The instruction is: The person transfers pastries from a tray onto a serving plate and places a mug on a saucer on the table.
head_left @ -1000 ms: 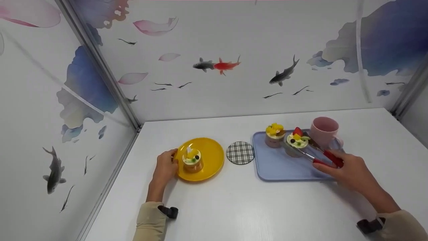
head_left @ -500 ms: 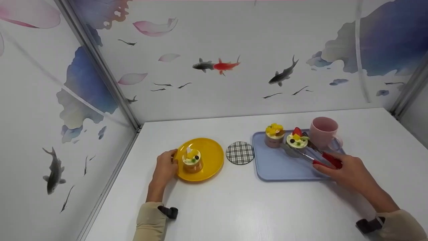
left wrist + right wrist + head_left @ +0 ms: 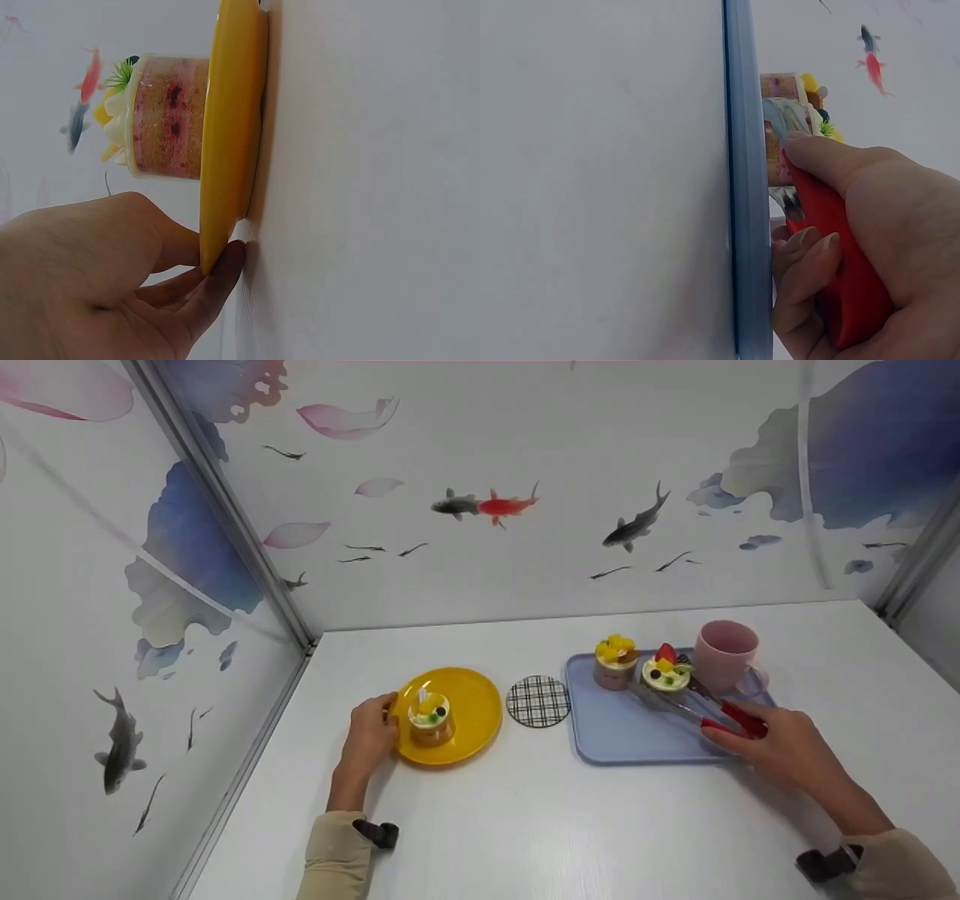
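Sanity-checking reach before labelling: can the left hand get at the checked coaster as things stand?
Probably not directly: the left hand pinches the rim of the yellow plate, and that plate, with a dessert cup on it, lies between the hand and the checked coaster.

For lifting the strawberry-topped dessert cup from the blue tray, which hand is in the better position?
Probably the right hand: it holds the red-handled tongs, whose arms stand on either side of the strawberry-topped dessert cup. The left hand pinches the yellow plate, away from the blue tray.
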Available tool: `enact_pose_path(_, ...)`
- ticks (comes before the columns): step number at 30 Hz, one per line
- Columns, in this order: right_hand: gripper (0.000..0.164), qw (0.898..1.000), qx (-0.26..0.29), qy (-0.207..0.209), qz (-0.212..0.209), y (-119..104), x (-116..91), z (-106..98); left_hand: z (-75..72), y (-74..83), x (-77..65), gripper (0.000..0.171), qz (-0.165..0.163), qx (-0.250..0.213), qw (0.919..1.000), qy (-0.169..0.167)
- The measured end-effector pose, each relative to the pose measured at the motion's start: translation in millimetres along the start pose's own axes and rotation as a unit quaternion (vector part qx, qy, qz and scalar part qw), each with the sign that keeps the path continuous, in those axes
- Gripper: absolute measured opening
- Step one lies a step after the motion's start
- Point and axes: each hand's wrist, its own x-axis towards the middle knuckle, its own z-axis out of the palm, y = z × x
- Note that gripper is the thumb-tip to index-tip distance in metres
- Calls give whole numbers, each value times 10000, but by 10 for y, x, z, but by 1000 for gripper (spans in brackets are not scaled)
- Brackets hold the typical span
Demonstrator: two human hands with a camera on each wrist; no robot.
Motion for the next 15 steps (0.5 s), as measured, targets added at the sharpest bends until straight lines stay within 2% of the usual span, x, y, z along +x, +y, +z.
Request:
enact_pose_path(7, 79, 9998, -71, 186, -74, -13, -2, 16, 4, -1, 13, 54, -5, 56, 10000, 27)
enact_pose_path(15, 83, 9997, -121, 203, -44, -23, 1, 2, 8, -9, 12, 55, -12, 133, 9999, 49)
